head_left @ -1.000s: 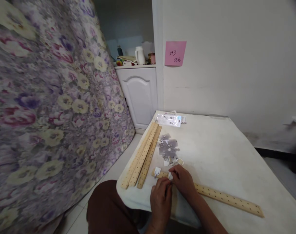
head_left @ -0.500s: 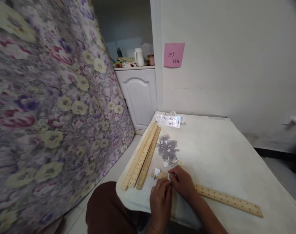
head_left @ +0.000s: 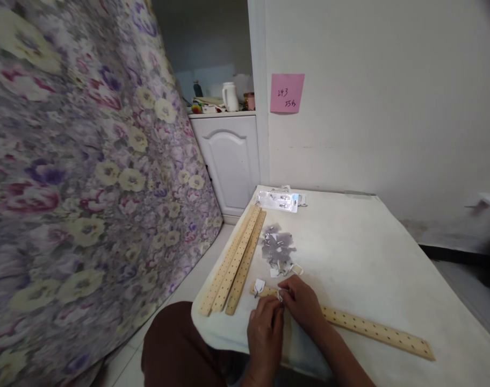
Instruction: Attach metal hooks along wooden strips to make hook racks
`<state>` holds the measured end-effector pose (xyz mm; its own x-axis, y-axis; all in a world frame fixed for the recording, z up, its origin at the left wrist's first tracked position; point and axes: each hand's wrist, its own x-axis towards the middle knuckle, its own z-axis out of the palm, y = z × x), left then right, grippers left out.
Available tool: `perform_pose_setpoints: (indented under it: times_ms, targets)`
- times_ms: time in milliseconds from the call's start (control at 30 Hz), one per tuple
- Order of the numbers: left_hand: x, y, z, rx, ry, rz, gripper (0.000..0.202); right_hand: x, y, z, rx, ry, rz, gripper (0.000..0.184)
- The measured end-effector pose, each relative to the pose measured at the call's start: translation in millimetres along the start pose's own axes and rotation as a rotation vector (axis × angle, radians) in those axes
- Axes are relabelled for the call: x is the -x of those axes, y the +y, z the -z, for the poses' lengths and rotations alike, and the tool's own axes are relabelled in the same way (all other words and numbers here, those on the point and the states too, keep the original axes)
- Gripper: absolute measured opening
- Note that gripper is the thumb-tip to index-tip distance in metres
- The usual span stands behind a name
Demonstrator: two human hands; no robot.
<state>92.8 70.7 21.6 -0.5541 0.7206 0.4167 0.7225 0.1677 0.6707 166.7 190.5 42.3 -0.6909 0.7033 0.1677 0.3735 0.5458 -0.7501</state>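
My left hand (head_left: 266, 327) and my right hand (head_left: 303, 305) meet over the near end of a perforated wooden strip (head_left: 374, 331) lying across the white table (head_left: 361, 258). Both hands pinch a small white hook clip (head_left: 280, 294) at the strip. Another white hook clip (head_left: 259, 286) sits on the strip's left end. A heap of small metal hooks and white clips (head_left: 278, 251) lies just beyond my hands.
Three more perforated wooden strips (head_left: 235, 262) lie side by side along the table's left edge. A clear blister pack (head_left: 278, 200) lies at the far corner. A flowered mattress (head_left: 79, 177) leans at the left. A white cabinet (head_left: 228, 156) stands behind, and a pink note (head_left: 287, 93) is on the wall.
My hands stay at the same spot on the strip, fingers shifting slightly around the clip. The view has drifted a little.
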Motion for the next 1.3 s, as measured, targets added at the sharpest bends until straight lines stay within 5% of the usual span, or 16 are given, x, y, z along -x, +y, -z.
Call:
perform_pose_setpoints:
  times_ms: [1300]
  targets:
    - [-2.5, 0.8, 3.7, 0.037, -0.009, 0.023, 0.013, -2.0, 8.1, -4.7, -0.003, 0.007, -0.007, 0.011]
